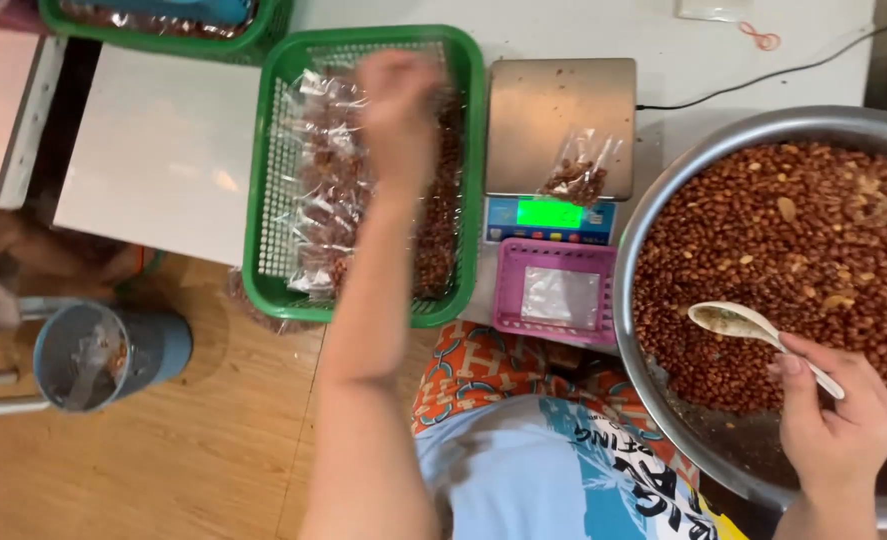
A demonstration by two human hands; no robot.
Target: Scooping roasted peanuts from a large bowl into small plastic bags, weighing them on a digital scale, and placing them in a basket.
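1. Right hand [835, 420] closed around the handle of a white spoon [753, 328], above the near part of a big metal bowl [653, 215] full of peanuts [793, 250].
2. Long axis of the spoon slanted: scoop end up and to the left of the grip, handle end just past the fingers at lower right.
3. Bowl rim close below the grip; wide field of peanuts beyond the scoop.
4. Left hand [400, 95] blurred over a green basket [468, 150] of filled clear bags [318, 190]; perhaps loosely curled, cannot tell whether holding anything.
5. Right of that hand, a scale [523, 120] carrying one small bag [581, 170]; nearer, a pink basket [553, 258].
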